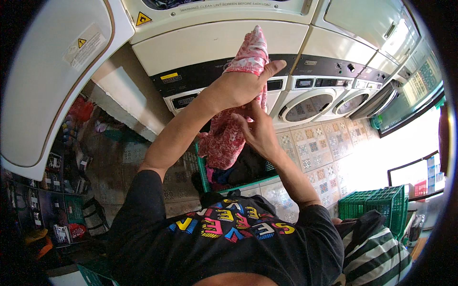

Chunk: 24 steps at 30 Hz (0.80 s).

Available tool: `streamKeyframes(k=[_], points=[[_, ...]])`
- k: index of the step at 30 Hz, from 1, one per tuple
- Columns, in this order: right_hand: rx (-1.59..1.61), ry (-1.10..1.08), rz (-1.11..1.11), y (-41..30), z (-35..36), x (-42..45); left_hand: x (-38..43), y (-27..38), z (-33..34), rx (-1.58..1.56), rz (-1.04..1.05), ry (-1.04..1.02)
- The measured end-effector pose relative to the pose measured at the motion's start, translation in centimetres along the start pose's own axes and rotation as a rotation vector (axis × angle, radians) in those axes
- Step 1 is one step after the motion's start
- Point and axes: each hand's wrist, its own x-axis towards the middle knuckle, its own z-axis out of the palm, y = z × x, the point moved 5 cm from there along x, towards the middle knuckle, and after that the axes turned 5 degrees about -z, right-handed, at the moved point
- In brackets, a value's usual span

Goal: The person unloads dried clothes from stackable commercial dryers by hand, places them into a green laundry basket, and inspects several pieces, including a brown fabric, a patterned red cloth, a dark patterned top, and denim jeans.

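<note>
A red and white patterned cloth garment [229,137] hangs in front of me, one end raised towards the dryer and the rest bunched lower down. My left hand [248,85] has the upper part bunched about it, thumb sticking out to the right; its fingers are mostly hidden by cloth. Just below, my right hand [256,125] is at the garment's side with fingers apart and curved; whether it pinches any cloth is unclear. Beneath the garment a green plastic laundry basket [203,173] holds dark clothes [250,168] and a few pink and blue pieces.
Stacked Maytag machines [222,39] stand ahead, an open white dryer door [64,71] at the left. Front-loading washers [306,107] line the right. Green crates [374,207] and a striped bag [375,254] are at lower right, dark shelves [53,200] at far left.
</note>
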Motion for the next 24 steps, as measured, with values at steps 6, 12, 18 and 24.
streamKeyframes(k=[6,12,18,24], points=[[-0.276,-0.024,-0.081,7.3,3.0,0.8,-2.3,1.5,0.1,0.390,0.277,-0.085],[-0.347,-0.047,0.049,14.2,3.7,0.3,-3.7,6.9,-1.5,0.183,0.197,-0.085],[-0.284,-0.234,0.242,19.3,2.8,-2.8,-3.3,3.7,-6.0,0.582,0.278,-0.154],[-0.165,-0.560,0.199,15.0,-1.5,-2.5,1.7,-16.0,-7.8,0.116,-0.807,-0.269]])
